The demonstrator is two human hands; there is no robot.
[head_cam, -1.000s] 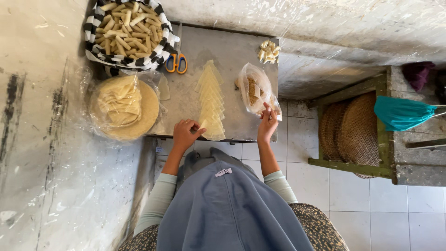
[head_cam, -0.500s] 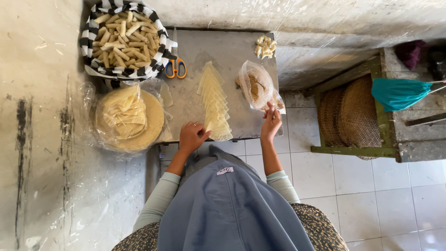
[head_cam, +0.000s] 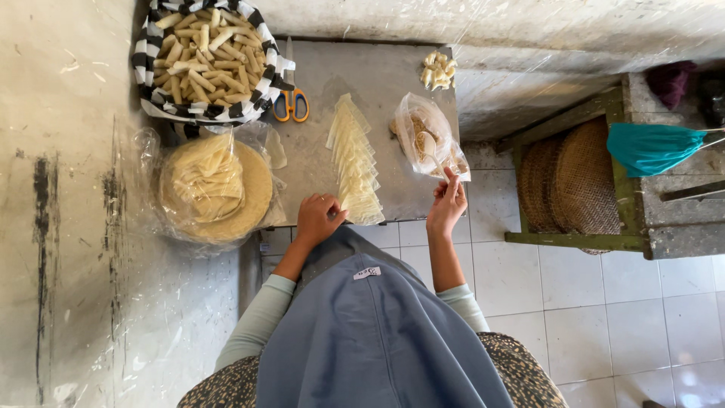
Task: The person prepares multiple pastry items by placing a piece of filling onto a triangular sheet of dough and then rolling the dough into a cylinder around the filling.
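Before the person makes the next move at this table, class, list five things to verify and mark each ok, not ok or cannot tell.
1. Right hand grips the spoon: ok, its bowl sits over the open plastic bag of filling.
2. Spoon loaded with filling: cannot tell, too small to see.
3. Left hand on a wrapper: ok, it rests at the near end of the fanned row of pale wrappers.
4. Spare wrappers within reach: ok, a stack lies on the round tray in plastic.
5. Scissors clear of the hands: ok, they lie beside the striped basket of finished rolls.
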